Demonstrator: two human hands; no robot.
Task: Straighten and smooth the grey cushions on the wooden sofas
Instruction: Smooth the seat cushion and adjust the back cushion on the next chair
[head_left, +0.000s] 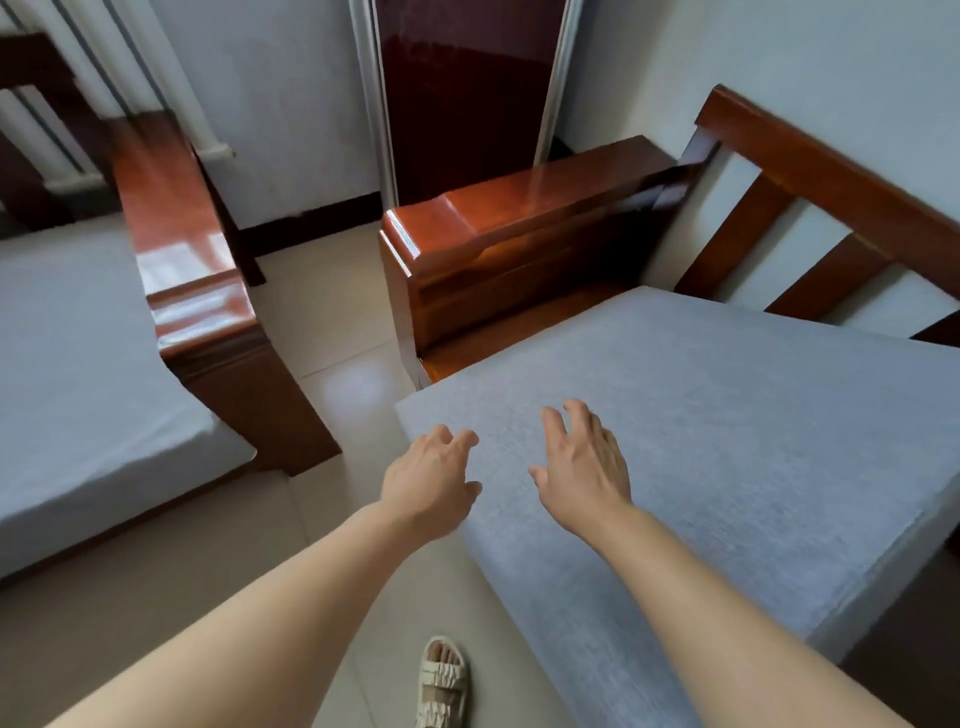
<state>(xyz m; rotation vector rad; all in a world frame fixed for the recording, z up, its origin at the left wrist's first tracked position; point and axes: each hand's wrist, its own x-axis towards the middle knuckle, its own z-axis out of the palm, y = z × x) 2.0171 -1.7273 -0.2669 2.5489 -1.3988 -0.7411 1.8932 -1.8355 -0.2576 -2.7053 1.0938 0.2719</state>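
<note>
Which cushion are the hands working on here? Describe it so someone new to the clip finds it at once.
Start at the dark red door; right of it stands a slatted wooden sofa backrest. The flat grey fabric seat cushion lies below it, under both hands. Unlike the other grey cushion at far left, it sits askew, baring seat wood.

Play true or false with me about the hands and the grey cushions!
1. Both hands, the left hand and the right hand, reach over the flat grey fabric seat cushion on the right-hand sofa. True.
2. The right hand holds a cup. False: its fingers are spread and hold nothing.
3. A glossy reddish-brown wooden armrest stands beyond that cushion. True.
4. The cushion fills the seat right up to the armrest. False: a strip of bare wooden seat shows between them.
5. A foot in a cream strappy sandal stands on the tiled floor. True.
</note>
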